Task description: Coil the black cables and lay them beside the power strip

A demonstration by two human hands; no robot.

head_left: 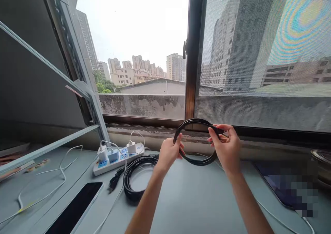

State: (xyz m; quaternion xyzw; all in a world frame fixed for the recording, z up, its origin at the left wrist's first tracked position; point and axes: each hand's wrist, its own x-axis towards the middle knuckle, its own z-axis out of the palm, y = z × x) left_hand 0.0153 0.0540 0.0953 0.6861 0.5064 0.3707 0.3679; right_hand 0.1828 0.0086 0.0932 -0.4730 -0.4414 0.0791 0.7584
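Observation:
Between my two hands a black cable coil (pixel 197 162) is held up as a ring above the table. My left hand (pixel 171 150) is closed round its left side, thumb on top. My right hand (pixel 227 145) pinches its upper right side, where a short dark part of the cable shows behind the fingers. A second, thicker coil of black cable (pixel 129 179) lies on the table left of my left forearm, partly hidden by it. A black plug (pixel 115 180) rests beside that coil.
A white power strip (pixel 119 160) with plugged-in chargers stands at the back left. White cords cross the table (pixel 196 199). A phone (pixel 74 210) lies front left, and a dark tablet-like device (pixel 279 189) lies right. A metal frame (pixel 95 113) rises left, before the window.

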